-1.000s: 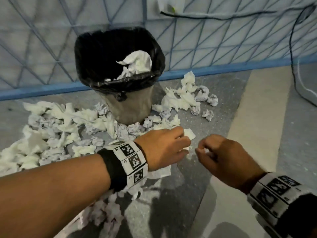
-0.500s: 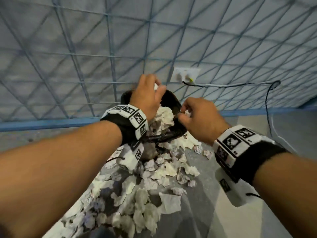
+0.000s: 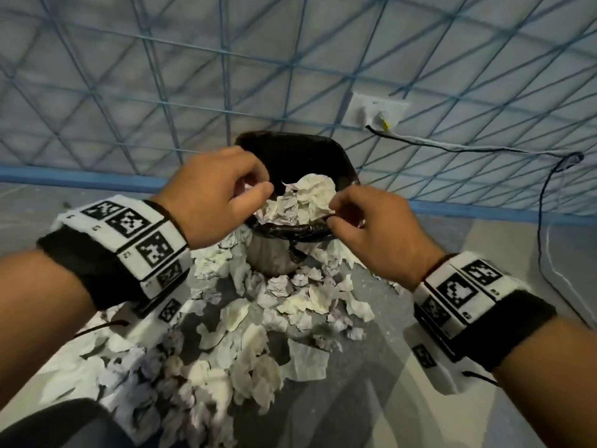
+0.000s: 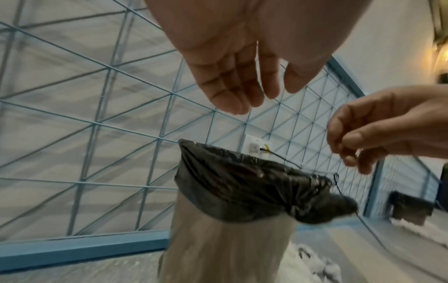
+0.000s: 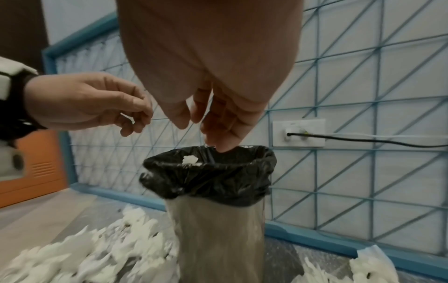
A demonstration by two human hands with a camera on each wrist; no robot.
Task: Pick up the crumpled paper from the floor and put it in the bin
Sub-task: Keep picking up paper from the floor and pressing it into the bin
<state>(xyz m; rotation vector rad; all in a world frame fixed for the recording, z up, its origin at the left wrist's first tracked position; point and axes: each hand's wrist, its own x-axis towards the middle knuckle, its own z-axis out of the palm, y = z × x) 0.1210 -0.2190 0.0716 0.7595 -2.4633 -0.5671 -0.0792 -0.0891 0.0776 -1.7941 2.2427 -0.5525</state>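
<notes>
A second ago both hands were down at the floor, each closing on a scrap from the litter; half a second ago they were up at the bin's mouth; now the left hand (image 3: 216,197) and the right hand (image 3: 371,227) hover over the tall grey bin with the black plastic liner (image 3: 274,260), and nothing white shows in either. In the left wrist view the left hand's fingers (image 4: 232,80) hang loosely extended, palm bare; in the right wrist view the right hand's fingers (image 5: 218,122) droop the same way just above the liner's rim, with no paper between them. So I judge that both scraps have just been dropped. The heap of crumpled white paper in the bin (image 3: 300,202) stands nearly level with the rim, one ball visible at the mouth from the right wrist camera. That settles one round, not the task: the scattered crumpled white paper on the grey floor (image 3: 245,344) lies thick from the bin's foot toward 6 and 7 o'clock, with a thinner drift at 4 o'clock. Next, probably, the hands go back down for more. With the bin this full, later pieces may roll off unless pressed down. A white wall socket with a black cable (image 3: 378,111) sits at 2 o'clock, well apart.
</notes>
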